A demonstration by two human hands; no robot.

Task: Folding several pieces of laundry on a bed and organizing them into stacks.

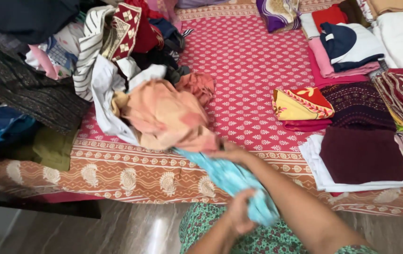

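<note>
A light turquoise-blue cloth garment [232, 181] runs as a long strip from the edge of the bed down toward the person's lap, its long axis slanting from upper left to lower right. The right hand [232, 153] lies at the upper end of the strip, fingers closed over the fabric right at the bed's edge, where the blue cloth passes under a crumpled peach-orange garment [166, 115]. The left hand [241, 211] is at the lower end, just above the green patterned cloth on the person's lap [258, 240], its grip clenched on a bunch of the same blue fabric. So the garment is stretched between the two hands, the right hand nearer the pile and the left nearer the body.

The surface is a bed covered with a red-and-white printed bedsheet with an orange paisley border [244, 70]. To the left sits a loose heap of unfolded clothes [70, 51], touching the peach garment. To the right, well apart from the hands, lie folded stacks: a dark maroon folded cloth on white cloth [361, 155], a yellow-and-red folded piece [300, 103] and a navy-and-white garment on pink cloth [352, 44]. Below the bed shows a grey polished stone floor [131, 226].
</note>
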